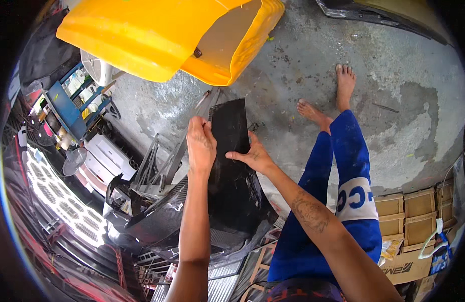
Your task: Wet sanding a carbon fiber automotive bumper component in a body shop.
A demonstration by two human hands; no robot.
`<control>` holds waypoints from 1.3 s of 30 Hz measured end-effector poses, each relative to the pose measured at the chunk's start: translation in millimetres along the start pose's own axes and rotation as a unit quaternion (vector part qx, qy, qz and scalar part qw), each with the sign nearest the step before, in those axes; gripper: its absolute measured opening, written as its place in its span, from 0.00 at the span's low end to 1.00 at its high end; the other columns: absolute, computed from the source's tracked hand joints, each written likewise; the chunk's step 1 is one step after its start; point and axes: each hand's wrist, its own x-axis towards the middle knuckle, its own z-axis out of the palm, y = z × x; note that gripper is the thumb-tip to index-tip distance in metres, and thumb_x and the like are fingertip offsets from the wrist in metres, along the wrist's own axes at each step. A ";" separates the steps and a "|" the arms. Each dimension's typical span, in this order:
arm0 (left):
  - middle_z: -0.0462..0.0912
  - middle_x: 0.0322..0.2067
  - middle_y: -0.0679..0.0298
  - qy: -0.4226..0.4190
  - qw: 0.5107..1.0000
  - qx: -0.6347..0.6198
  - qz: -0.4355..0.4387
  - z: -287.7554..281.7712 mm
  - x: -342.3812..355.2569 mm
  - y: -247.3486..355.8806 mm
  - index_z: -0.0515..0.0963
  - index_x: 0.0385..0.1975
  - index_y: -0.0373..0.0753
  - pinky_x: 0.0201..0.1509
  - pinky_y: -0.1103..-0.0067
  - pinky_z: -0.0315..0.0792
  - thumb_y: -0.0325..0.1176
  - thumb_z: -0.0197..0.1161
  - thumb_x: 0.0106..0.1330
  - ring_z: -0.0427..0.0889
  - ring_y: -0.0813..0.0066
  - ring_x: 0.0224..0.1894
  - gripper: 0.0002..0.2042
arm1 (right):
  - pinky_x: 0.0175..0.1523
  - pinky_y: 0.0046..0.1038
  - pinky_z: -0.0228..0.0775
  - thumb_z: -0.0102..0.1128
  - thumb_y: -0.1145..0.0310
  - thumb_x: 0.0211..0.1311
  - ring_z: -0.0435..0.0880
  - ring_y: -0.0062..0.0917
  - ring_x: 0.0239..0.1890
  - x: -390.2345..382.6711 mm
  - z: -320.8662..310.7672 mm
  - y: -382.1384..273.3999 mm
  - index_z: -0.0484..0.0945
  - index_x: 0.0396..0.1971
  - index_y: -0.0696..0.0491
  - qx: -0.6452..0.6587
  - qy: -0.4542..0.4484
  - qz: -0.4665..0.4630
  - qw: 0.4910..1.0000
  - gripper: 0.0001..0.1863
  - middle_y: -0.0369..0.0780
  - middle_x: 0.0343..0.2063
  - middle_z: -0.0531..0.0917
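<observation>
A long, flat black strip (pixel 228 121) with a straight-cut far end lies in front of me. Its near part merges with a glossy black curved panel (pixel 230 201), and I cannot tell whether the two are one piece. Along the strip's left edge, my left hand (pixel 201 143) is closed with its fingers pinched at the rim. My right hand (pixel 251 155) grips the opposite edge, thumb flat on the black face and fingers partly hidden behind it. Fine mesh-like texture shows on a black part (pixel 164 209) left of my left forearm.
A large yellow plastic shell (pixel 142 38) stands beyond the strip. Grey metal legs (pixel 157 161) lie left, near a blue rack (pixel 66 103) and a white box (pixel 109 156). Cardboard boxes (pixel 418 216) sit right. My bare feet (pixel 345 83) are on the stained concrete floor (pixel 393 126).
</observation>
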 end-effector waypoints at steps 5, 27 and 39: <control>0.76 0.31 0.42 0.009 0.999 0.032 0.015 -4.9 26.4 -17.1 0.70 0.33 0.30 0.37 0.57 0.71 0.17 0.56 0.66 0.78 0.38 0.34 0.02 | 0.74 0.37 0.58 0.84 0.35 0.30 0.64 0.45 0.72 -10.9 16.4 -12.3 0.49 0.71 0.69 0.059 -0.037 0.003 0.998 0.76 0.59 0.68 0.64; 0.80 0.25 0.49 0.017 0.998 -0.057 -0.008 4.8 49.2 -23.7 0.74 0.30 0.30 0.36 0.65 0.74 0.23 0.62 0.64 0.80 0.50 0.28 0.04 | 0.75 0.36 0.57 0.85 0.39 0.33 0.66 0.43 0.71 -5.7 13.2 -5.8 0.51 0.71 0.67 -0.001 0.001 0.017 1.000 0.73 0.57 0.66 0.68; 0.81 0.24 0.56 0.009 0.989 -0.118 -0.089 12.8 27.3 -18.6 0.77 0.31 0.32 0.34 0.72 0.73 0.27 0.62 0.67 0.78 0.68 0.25 0.05 | 0.75 0.36 0.57 0.85 0.40 0.33 0.65 0.43 0.71 -0.1 6.7 5.7 0.51 0.72 0.67 0.036 0.001 -0.010 0.999 0.73 0.56 0.67 0.66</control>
